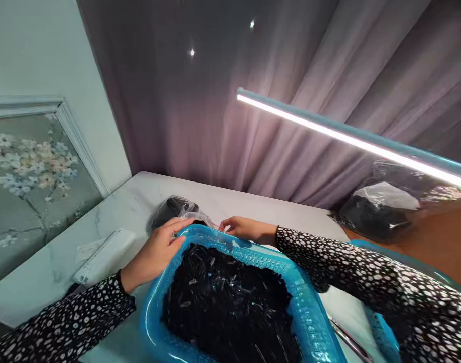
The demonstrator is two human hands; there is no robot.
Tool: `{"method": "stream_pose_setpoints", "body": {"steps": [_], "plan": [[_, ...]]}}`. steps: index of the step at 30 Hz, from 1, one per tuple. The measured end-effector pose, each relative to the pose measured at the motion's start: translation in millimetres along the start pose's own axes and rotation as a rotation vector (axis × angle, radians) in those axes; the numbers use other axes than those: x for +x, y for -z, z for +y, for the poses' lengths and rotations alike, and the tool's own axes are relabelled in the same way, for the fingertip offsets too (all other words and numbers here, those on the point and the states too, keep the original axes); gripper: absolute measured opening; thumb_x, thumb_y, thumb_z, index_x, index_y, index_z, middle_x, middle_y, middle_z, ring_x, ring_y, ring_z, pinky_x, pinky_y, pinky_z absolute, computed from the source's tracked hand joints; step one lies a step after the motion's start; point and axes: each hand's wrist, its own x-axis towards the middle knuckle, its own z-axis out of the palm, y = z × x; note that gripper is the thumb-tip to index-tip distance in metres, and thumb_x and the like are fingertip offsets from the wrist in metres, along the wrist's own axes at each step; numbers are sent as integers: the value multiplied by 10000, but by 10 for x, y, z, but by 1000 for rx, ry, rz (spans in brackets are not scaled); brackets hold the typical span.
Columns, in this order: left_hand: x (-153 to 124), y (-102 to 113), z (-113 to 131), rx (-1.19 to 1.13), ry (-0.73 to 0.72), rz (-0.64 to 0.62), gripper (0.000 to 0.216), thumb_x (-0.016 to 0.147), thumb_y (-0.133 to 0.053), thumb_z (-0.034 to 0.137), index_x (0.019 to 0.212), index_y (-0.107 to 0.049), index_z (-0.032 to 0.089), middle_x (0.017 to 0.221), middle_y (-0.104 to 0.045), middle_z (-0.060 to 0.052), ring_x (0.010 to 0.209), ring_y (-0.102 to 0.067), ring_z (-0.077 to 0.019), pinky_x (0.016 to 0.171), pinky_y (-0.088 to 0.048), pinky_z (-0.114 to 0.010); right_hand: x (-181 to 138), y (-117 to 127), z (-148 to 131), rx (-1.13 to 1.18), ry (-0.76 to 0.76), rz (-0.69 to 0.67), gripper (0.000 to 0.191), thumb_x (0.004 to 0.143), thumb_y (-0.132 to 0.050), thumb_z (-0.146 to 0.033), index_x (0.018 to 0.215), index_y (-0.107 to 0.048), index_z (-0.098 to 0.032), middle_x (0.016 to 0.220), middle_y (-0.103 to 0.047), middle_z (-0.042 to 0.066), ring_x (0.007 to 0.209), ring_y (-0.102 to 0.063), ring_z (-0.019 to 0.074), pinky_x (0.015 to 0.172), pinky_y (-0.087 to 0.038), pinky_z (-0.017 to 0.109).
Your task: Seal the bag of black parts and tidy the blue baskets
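A blue plastic basket (309,315) heaped with small black items in clear wrappers (226,302) stands on the white table right below me. My left hand (157,252) rests on the basket's far left rim, fingers curled over the edge and touching a clear plastic bag (177,207) with dark contents just behind the basket. My right hand (245,228) reaches past the far rim and pinches the edge of the same clear plastic. Both arms wear black sleeves with white dots.
A white flat box (102,256) lies on the marble-look table (113,212) to the left. A lit lamp bar (347,138) crosses above on the right. More plastic bags with dark contents (378,209) sit at the right. Purple curtains hang behind.
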Motion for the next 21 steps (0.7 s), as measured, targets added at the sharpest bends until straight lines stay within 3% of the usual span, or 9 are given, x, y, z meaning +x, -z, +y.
{"method": "stream_pose_setpoints", "body": {"steps": [4,7,13,17,19,21], "plan": [[32,14,-40,-95,39,51,454,934,-457,258,1366,-568,177,1476,-513,-89,1285,-553,-242,1064,-481,-399,3,40,-48,-60,106,120,86,878,-513,-185,801,-548,-169,820,-602,53,735,-538,160,681,-444,276],[31,22,-51,-171,69,110,458,920,-499,296,1352,-581,165,1470,-518,-100,1247,-583,-254,1044,-499,-398,-132,75,-68,-77,231,139,135,922,-515,-282,824,-497,-192,911,-556,58,800,-496,170,775,-432,309],[86,108,-77,-298,169,103,594,836,-629,365,1379,-557,136,1437,-555,-145,1173,-627,-296,981,-516,-427,-194,86,-56,8,308,53,274,874,-621,-397,818,-425,-213,738,-517,-19,626,-411,122,587,-365,253],[266,366,-138,-296,203,54,615,709,-739,357,1266,-659,110,1320,-655,-151,1183,-612,-324,976,-492,-404,-13,199,-167,154,279,-33,390,825,-657,-490,803,-374,-223,710,-515,-47,546,-348,83,478,-304,210],[376,566,-146,-306,220,-12,606,672,-755,334,1236,-684,124,1174,-733,-117,1003,-693,-280,846,-537,-346,78,291,-274,224,250,-77,412,800,-682,-487,792,-362,-228,657,-484,-70,495,-330,70,432,-283,199],[465,781,-116,-298,253,-104,638,620,-782,244,1240,-688,130,883,-779,-66,664,-694,-201,609,-517,-274,122,381,-397,278,222,-84,399,774,-719,-444,791,-386,-224,637,-480,-75,470,-350,66,413,-296,196]]}}
